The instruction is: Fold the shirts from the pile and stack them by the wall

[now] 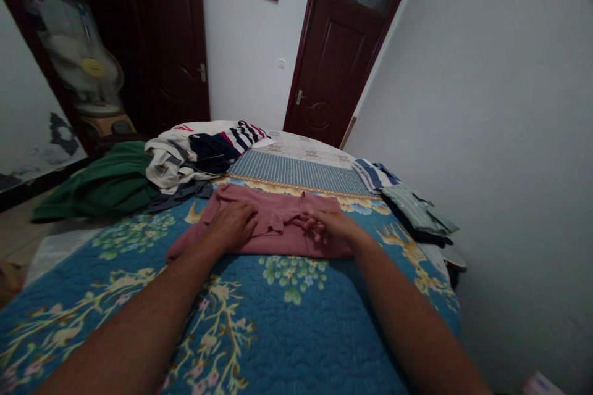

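A folded pink garment [278, 202] lies across the bed as a wide flat strip, and a loose edge shows near its middle. My left hand [234, 224] rests palm down on the left part of it, fingers stretched toward the middle and slightly bent. Over the right part, my right hand [328, 225] is turned sideways, its fingers bent in against a fold of the cloth. Beneath the garment is a blue quilted bedspread [306, 333] with a flower pattern. Which kind of garment it is cannot be made out.
A loose heap at the back left includes a green cloth [111, 182], white and grey clothes [170, 163] and a striped piece [243, 136]. Along the right edge lie a folded blue-and-white striped garment [374, 174] and a pale green shirt [414, 207]. A wall [519, 154] stands to the right.
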`<state>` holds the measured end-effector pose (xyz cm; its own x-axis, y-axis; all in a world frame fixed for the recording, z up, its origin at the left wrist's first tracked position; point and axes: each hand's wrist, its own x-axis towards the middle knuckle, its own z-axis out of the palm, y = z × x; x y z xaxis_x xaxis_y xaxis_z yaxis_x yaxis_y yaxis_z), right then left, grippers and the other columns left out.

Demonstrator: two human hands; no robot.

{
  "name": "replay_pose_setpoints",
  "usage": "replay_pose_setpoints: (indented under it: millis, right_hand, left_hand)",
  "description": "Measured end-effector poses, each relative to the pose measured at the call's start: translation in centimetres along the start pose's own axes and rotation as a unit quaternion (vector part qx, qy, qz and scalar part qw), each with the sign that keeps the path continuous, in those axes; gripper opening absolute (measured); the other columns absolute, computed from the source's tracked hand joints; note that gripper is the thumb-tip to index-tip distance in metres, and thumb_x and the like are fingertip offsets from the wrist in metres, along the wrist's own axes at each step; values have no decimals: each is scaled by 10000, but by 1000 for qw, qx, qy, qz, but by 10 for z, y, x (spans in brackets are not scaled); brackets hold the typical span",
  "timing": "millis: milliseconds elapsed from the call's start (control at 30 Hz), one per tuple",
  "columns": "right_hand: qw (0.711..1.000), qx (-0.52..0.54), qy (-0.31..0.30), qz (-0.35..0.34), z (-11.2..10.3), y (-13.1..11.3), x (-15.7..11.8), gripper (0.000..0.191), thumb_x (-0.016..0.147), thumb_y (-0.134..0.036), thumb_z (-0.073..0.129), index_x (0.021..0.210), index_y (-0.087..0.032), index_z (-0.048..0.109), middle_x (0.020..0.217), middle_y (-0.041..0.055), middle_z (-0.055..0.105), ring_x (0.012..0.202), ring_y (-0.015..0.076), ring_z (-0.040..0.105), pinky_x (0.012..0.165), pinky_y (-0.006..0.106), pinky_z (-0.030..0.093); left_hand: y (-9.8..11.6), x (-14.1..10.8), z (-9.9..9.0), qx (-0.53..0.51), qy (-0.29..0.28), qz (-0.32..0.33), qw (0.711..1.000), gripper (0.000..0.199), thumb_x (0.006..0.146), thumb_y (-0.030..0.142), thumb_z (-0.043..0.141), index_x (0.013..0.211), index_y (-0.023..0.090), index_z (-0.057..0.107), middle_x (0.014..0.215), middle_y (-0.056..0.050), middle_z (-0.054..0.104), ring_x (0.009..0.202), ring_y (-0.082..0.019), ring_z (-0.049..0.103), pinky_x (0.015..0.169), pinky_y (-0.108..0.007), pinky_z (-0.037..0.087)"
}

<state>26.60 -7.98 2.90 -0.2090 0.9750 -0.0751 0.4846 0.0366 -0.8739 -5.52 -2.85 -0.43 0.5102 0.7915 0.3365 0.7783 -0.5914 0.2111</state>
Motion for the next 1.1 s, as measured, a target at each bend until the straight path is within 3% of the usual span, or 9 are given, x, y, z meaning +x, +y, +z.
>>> replay_pose_setpoints:
  millis: [100, 167, 233, 333, 433, 533, 700, 833, 1100]
  right_hand:
    - [996, -6, 84, 2, -27, 11, -11, 392, 1025, -428, 515, 1262, -215, 743, 989, 65, 798, 682, 165, 698, 648, 288, 564]
    - [974, -108, 197, -30, -41, 20, -17, 380, 1006, -340, 496, 1250, -208, 756, 1049, 77, 800, 889, 202, 747, 841, 339, 600]
    - [940, -224, 248, -65, -45, 29, -20, 394, 995, -290, 488, 1257, -195, 766, 1213, 111, 787, 1148, 242, 715, 1070, 397, 540]
    - [908, -351, 213, -89, -30, 40, -19, 476, 1017, -290, 485, 1429, -172, 692, 1496, 146, 665, 1415, 271, 569, 1247, 441, 395]
    - [891, -422, 163, -41, -5, 44, -14, 549, 1075, -379, 453, 1580, -190, 558, 1677, 147, 495, 1558, 302, 416, 1294, 523, 309]
    - [888, -435, 147, 8, 10, 42, -12, 561, 1118, -461, 381, 1625, -245, 490, 1739, 121, 410, 1601, 323, 348, 1289, 614, 273]
    - [895, -414, 161, 32, 9, 42, -11, 614, 1115, -541, 376, 1643, -235, 456, 1764, 137, 359, 1646, 339, 261, 1292, 677, 212]
    - [893, -398, 189, 89, 1, 50, 5, 738, 1111, -597, 336, 1696, -150, 378, 1794, 181, 268, 1674, 332, 198, 1320, 640, 158]
    - [893, -386, 192, 128, -24, 51, 44, 743, 1095, -582, 363, 1615, -65, 487, 1712, 250, 410, 1614, 353, 340, 1316, 546, 205]
  left_hand:
    - [2, 0, -1, -7, 15, 7, 1000, 311, 1002, 301, 537, 1186, 175, 754, 1254, -145, 777, 1221, -313, 699, 1097, -459, 527]
    - [10, 1, -4, -18, 40, 24, 999, 329, 1011, 304, 529, 1214, 164, 746, 1279, -155, 768, 1229, -318, 695, 1102, -473, 533]
    - [24, 1, -6, -33, 74, 57, 995, 380, 1032, 320, 519, 1315, 158, 714, 1372, -167, 734, 1299, -325, 664, 1141, -496, 516]
    - [58, 0, -3, -51, 82, 142, 985, 477, 1064, 350, 523, 1508, 197, 607, 1585, -155, 605, 1502, -323, 518, 1258, -527, 415]
    - [92, -1, 12, -46, 21, 218, 975, 545, 1071, 409, 555, 1599, 276, 532, 1691, -112, 502, 1600, -325, 396, 1317, -565, 318]
    - [111, -3, 29, -32, -42, 238, 970, 582, 1059, 513, 570, 1598, 295, 543, 1675, -102, 529, 1594, -363, 401, 1325, -609, 274]
    - [110, -4, 36, -29, -58, 245, 967, 498, 1081, 483, 526, 1537, 304, 621, 1642, -100, 567, 1587, -354, 418, 1331, -613, 258]
    - [107, -3, 31, -34, -67, 247, 966, 485, 1076, 475, 543, 1532, 338, 634, 1629, -99, 578, 1575, -354, 436, 1315, -624, 293]
    - [105, -3, 35, -52, -73, 237, 967, 467, 1064, 467, 580, 1519, 387, 650, 1654, -86, 553, 1596, -356, 402, 1321, -638, 272]
